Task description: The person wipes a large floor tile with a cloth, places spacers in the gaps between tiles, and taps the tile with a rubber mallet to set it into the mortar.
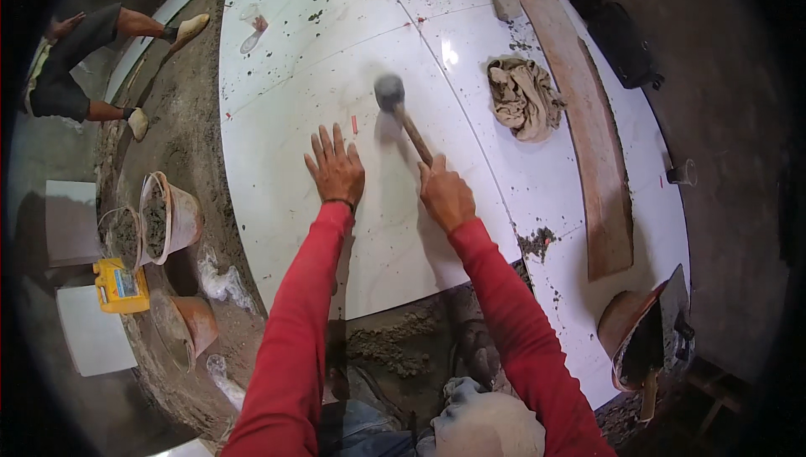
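My right hand grips the mallet, upper centre; my left hand lies spread on the tile, mid-frame. Tiles look down across centre and right; ground at left and lower centre is untiled.

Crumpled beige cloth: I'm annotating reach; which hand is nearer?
Right. The right hand, gripping the mallet, is left of the cloth; the left hand, on the white tile, is farther left.

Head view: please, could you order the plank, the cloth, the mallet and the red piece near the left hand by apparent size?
Largest to smallest:
Plank
Cloth
Mallet
Red piece
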The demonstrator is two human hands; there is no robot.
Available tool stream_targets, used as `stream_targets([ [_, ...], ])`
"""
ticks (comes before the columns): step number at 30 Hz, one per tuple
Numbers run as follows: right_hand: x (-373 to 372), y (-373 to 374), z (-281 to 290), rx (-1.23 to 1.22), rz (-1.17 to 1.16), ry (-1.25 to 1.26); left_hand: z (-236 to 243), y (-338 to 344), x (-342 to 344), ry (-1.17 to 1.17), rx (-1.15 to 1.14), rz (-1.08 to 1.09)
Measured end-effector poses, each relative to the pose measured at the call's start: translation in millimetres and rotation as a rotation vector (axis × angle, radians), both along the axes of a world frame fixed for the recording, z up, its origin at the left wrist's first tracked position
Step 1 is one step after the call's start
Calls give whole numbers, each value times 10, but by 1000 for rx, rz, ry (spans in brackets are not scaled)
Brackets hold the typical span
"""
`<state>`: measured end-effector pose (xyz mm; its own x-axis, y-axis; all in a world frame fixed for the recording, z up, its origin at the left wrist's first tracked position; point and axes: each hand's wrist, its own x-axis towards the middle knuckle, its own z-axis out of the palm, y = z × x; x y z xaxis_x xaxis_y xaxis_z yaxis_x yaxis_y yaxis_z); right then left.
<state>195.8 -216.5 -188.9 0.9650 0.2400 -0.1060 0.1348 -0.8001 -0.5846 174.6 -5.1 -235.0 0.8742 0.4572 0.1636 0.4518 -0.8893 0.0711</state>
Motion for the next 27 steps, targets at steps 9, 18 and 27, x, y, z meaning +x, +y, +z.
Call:
stream_targets([
  [9, -435, 45, 767, 610, -33, -324, 290, -1282, -2064, 121, -167, -234],
  [18, -492, 122, 1193, 582, -31, -329, 232, -1145, -2155, 77, -88, -213],
  [27, -447, 101, 1028, 388, -67, -229, 217, -1140, -2162, 27, -105, -192],
])
